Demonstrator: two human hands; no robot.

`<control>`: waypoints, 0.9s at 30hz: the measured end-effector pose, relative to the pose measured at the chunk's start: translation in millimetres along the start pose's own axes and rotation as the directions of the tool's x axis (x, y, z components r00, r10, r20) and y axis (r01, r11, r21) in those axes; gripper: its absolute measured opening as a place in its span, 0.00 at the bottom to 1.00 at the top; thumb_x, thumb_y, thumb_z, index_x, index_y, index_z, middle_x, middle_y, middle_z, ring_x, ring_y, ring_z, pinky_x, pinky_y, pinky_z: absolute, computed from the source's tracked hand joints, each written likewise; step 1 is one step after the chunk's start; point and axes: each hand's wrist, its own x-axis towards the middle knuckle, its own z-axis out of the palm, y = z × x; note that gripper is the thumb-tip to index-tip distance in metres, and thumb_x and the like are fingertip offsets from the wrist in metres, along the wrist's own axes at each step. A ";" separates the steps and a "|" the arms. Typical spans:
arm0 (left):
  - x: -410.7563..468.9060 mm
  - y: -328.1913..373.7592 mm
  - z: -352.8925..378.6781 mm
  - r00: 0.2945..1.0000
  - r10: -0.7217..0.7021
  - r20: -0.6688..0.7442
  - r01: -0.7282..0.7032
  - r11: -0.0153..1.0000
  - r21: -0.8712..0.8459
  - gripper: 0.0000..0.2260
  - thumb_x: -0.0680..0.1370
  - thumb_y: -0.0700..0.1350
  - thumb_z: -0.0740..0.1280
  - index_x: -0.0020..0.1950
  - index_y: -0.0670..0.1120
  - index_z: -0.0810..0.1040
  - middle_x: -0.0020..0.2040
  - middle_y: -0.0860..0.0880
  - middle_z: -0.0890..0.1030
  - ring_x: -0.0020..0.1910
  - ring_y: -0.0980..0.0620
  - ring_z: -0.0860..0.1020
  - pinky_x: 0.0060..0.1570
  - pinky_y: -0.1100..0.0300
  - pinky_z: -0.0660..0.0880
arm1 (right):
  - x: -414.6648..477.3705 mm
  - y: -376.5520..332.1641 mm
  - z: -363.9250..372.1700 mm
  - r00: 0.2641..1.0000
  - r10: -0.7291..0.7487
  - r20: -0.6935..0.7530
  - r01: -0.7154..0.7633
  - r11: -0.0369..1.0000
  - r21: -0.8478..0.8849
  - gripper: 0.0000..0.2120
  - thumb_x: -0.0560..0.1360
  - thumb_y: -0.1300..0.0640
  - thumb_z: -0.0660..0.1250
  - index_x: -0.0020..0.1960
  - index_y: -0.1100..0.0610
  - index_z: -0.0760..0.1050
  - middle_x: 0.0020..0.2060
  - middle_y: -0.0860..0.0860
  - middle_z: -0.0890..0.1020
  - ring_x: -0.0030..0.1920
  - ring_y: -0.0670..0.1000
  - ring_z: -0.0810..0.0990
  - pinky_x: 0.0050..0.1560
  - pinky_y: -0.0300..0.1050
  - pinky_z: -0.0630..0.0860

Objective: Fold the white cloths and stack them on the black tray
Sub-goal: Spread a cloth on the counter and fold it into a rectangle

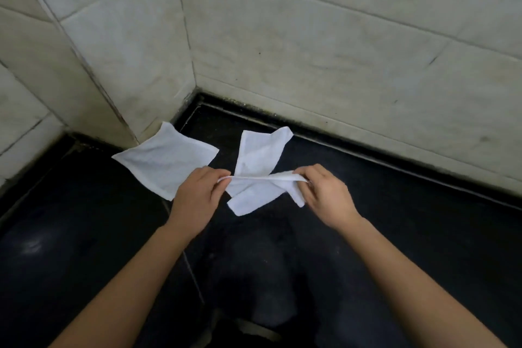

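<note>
1. Both of your hands pinch one white cloth (254,195) by its near hem: your left hand (195,195) takes the left end, your right hand (327,195) the right end.
2. This hem is stretched between them from left to right, and the rest spreads away from you over the black surface (395,206).
3. A second cloth (163,161) lies flat further left, nearer your left hand, close by the tiled wall (339,51).
4. I cannot make out a separate tray, so folding probably comes first.

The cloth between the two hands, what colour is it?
Plain white cloth, seen in the head view.
</note>
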 end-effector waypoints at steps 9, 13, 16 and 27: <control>12.7 102.6 22.9 0.955 0.247 0.165 -0.240 0.969 -0.061 0.07 0.75 0.43 0.74 0.52 0.45 0.84 0.43 0.55 0.80 0.38 0.61 0.75 0.45 0.75 0.68 | -107.0 70.7 -85.4 0.986 0.144 -0.084 -0.128 0.978 0.167 0.09 0.80 0.52 0.65 0.59 0.45 0.79 0.48 0.40 0.79 0.48 0.42 0.79 0.50 0.44 0.76; 15.7 129.1 29.7 0.922 0.269 0.279 -0.257 0.963 -0.080 0.10 0.72 0.40 0.76 0.53 0.47 0.84 0.41 0.57 0.78 0.37 0.60 0.75 0.42 0.72 0.68 | -143.7 87.9 -106.9 0.946 0.307 -0.107 -0.249 0.896 0.368 0.05 0.77 0.50 0.72 0.51 0.42 0.79 0.41 0.40 0.83 0.39 0.45 0.80 0.42 0.42 0.76; 23.7 145.8 40.0 0.914 0.218 0.343 -0.208 0.976 -0.066 0.06 0.74 0.41 0.75 0.50 0.49 0.84 0.41 0.55 0.79 0.38 0.59 0.76 0.42 0.71 0.69 | -157.4 103.0 -116.4 0.921 0.379 -0.090 -0.311 0.856 0.413 0.01 0.76 0.48 0.71 0.47 0.42 0.81 0.43 0.41 0.85 0.43 0.47 0.82 0.47 0.48 0.79; 78.4 188.3 71.1 0.938 -0.065 0.341 0.198 0.908 -0.370 0.03 0.78 0.47 0.70 0.45 0.51 0.78 0.44 0.51 0.83 0.44 0.51 0.81 0.47 0.52 0.77 | -124.4 128.2 -147.7 0.829 0.441 -0.344 -0.380 0.896 0.232 0.07 0.79 0.49 0.68 0.54 0.47 0.82 0.49 0.45 0.81 0.47 0.46 0.79 0.50 0.47 0.78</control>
